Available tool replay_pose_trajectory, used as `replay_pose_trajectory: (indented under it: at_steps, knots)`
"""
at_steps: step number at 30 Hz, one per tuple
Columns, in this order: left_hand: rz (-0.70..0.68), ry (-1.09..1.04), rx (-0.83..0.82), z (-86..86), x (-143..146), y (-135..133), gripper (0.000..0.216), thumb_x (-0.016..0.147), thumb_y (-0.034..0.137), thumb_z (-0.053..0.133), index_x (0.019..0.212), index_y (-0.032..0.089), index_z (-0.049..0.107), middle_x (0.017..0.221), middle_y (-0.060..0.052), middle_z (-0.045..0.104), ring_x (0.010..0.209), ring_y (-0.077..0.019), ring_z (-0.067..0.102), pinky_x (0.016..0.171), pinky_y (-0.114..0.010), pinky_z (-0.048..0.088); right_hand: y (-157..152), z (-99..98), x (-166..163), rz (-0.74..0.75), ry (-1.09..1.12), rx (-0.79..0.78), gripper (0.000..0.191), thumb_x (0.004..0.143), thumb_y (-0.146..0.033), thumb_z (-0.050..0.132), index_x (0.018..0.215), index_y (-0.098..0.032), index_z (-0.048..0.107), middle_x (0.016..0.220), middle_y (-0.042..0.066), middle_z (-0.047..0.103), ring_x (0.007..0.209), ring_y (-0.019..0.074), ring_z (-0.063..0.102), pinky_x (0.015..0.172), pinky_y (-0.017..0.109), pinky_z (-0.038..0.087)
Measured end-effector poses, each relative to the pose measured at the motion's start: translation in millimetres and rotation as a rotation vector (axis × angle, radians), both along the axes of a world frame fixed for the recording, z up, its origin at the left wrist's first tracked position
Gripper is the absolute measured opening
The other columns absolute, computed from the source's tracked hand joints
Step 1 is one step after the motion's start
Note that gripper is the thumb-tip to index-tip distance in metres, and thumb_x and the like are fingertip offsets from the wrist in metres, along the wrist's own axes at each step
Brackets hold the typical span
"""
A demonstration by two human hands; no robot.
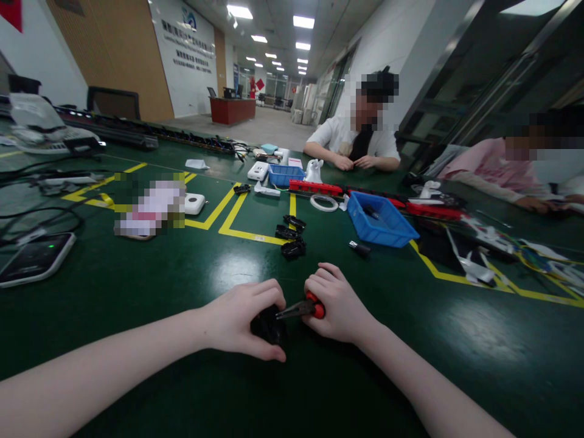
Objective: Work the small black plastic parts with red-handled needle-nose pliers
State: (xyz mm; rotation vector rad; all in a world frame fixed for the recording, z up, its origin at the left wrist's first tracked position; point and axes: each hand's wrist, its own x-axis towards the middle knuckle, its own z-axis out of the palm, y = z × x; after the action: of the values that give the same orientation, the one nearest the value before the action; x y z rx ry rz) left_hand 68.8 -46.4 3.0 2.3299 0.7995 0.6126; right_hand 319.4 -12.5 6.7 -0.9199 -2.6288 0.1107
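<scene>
Near the front of the green table point(182, 377), my left hand point(249, 313) is closed around a black plastic part point(270, 328). Its exact kind is unclear, since my fingers cover much of it. My right hand point(335, 304) grips needle-nose pliers point(298, 309) by their red handles. The jaws point left and reach the black part's upper edge; whether they bite on anything is too small to tell. Beyond my hands, several similar black parts point(292, 234) lie in a short row. A small black cylinder with a silvery end point(359, 248) rests to their right.
A blue bin point(381, 222) holding a dark item stands right of centre, and a smaller blue tray point(286, 175) farther back. Phones, a white device point(194, 204) and cables are at left. Two people sit across the table; one wears a white shirt point(337, 137). Red strips point(314, 187) lie mid-table.
</scene>
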Motion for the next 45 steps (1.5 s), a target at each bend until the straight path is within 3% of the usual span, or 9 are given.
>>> replay_pose_trajectory:
  at_steps: [6,11,23,35,45]
  knots:
    - [0.026,0.016,0.075,-1.1,2.2,-2.8,0.044,0.074,0.049,0.079,0.099,0.019,0.056,0.102,-0.005,0.061,0.085,-0.0207,0.059,0.07,-0.03,0.046,0.9,-0.9,-0.3,-0.001,-0.016,-0.002,0.024,0.07,-0.029,0.067,0.074,-0.025,0.043,0.071,-0.001,0.055,0.074,0.0204,0.052,0.103,0.047,0.039]
    - [0.046,0.013,0.024,1.9,2.1,-2.9,0.041,0.075,0.045,0.079,0.098,0.02,0.056,0.103,-0.004,0.06,0.087,-0.0203,0.059,0.07,-0.029,0.047,1.1,-1.5,0.6,-0.013,-0.015,0.011,0.021,0.072,-0.03,0.066,0.076,-0.024,0.046,0.073,0.0,0.056,0.076,0.0202,0.052,0.104,0.046,0.037]
    - [0.046,0.012,-0.065,4.0,2.1,-1.6,0.041,0.077,0.047,0.079,0.098,0.02,0.057,0.098,-0.002,0.059,0.082,-0.0184,0.057,0.064,-0.026,0.041,1.4,-4.3,2.5,-0.042,0.031,0.055,0.018,0.074,-0.032,0.064,0.08,-0.025,0.049,0.078,0.001,0.06,0.082,0.0227,0.055,0.106,0.046,0.034]
    - [0.012,0.024,-0.073,4.8,0.9,0.0,0.042,0.079,0.049,0.078,0.101,0.02,0.058,0.101,-0.004,0.06,0.085,-0.0196,0.059,0.065,-0.027,0.044,0.3,-1.7,1.9,-0.02,0.03,0.03,0.017,0.075,-0.029,0.062,0.075,-0.024,0.046,0.072,0.0,0.057,0.073,0.02,0.051,0.094,0.042,0.037]
    - [0.019,-0.013,0.01,-0.6,1.7,-4.0,0.05,0.078,0.039,0.077,0.115,0.021,0.049,0.111,-0.008,0.062,0.092,-0.0236,0.063,0.077,-0.034,0.05,0.7,-1.6,1.3,-0.013,0.023,0.01,0.018,0.074,-0.028,0.061,0.074,-0.024,0.043,0.071,0.0,0.055,0.072,0.0194,0.05,0.092,0.041,0.036]
